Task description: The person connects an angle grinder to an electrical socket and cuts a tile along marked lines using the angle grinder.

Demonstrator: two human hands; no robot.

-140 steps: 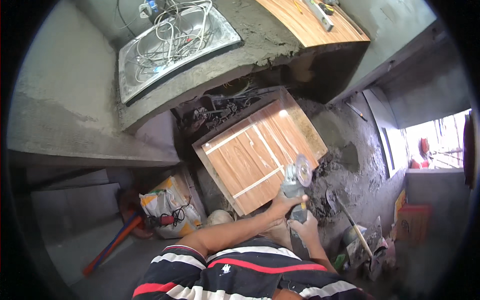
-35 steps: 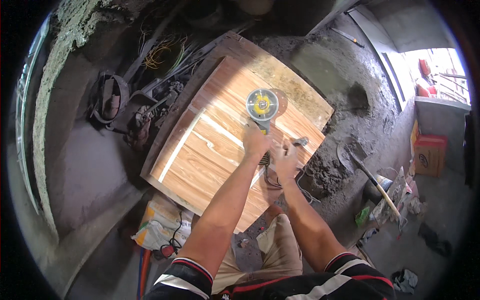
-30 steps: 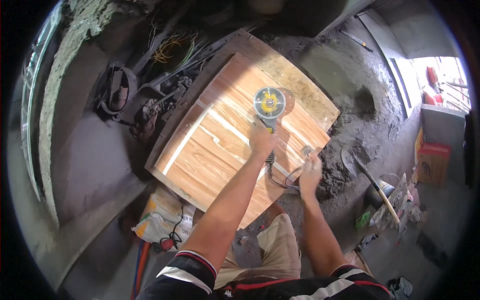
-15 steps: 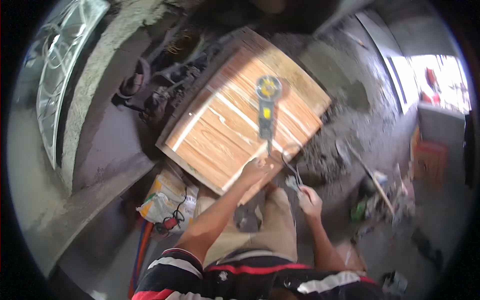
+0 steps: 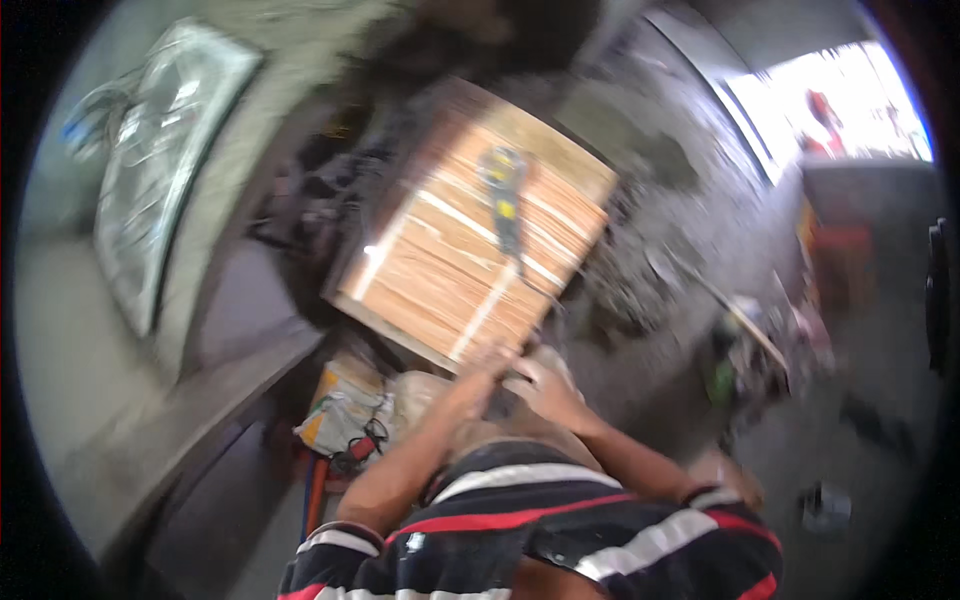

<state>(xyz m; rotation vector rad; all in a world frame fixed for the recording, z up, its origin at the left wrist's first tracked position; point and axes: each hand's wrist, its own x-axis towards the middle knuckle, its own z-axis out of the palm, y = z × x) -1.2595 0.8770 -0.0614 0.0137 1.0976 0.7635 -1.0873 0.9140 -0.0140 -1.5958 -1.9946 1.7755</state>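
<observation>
Wood-grain in warm orange-brown marks the panel (image 5: pixel 420 290) that we see in front of the person, crossed by pale strips and lying on a larger, duller board (image 5: pixel 572 150) that shows along its far right side. On the upper part of this panel we find the grey angle grinder (image 5: pixel 504 205), its round disc end pointing away from the person and its narrow body, with yellow patches, pointing back toward them. From that near end a dark cord (image 5: pixel 541 290) runs off toward the panel's right edge. Below, we see the left hand (image 5: pixel 480 370) at the panel's near corner and the right hand (image 5: pixel 548 388) just beside it, both in front of the striped shirt (image 5: pixel 500 515) and apart from the grinder. Blur covers the fingers, so we cannot tell whether they are spread, pressed together or pinching anything. Left of the knees we make out a white and yellow bag (image 5: pixel 335 420) with a red and black object (image 5: pixel 358 450) against it. To the right, we notice a long-handled shovel (image 5: pixel 738 318) with its blade near a heap of dark wet mortar (image 5: pixel 630 300), and past it a reddish box (image 5: pixel 840 265). At upper left we see a pale, tilted-looking basin (image 5: pixel 197 170).
</observation>
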